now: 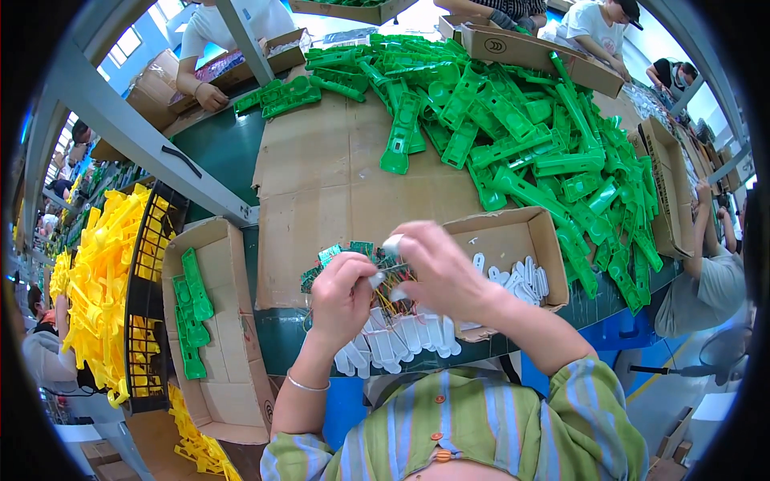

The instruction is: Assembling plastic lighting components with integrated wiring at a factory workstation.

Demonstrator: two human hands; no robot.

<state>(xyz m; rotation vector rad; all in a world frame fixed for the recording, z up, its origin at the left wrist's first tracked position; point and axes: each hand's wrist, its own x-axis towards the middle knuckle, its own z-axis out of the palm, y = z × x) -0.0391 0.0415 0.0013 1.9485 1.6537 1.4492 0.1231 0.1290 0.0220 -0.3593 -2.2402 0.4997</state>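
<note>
My left hand (343,295), white covers on its fingertips, is closed in a pinch over a cluster of parts at the table's front. What it pinches is too small to make out. Just to its right, my right hand (441,268) has its thumb and covered index fingertip apart, and nothing shows between them. Around the hands lie small green circuit boards (330,255) with thin red, yellow and black wires (391,307). Below them, flat white plastic pieces (393,341) lie in a row along the table edge, partly under the wires.
Green plastic housings (513,120) are heaped across the far and right side of a cardboard sheet (309,172). An open box (545,220) holds white pieces. Another box (228,345) holds green housings, beside a black crate (144,321) of yellow parts. Metal posts and co-workers surround the table.
</note>
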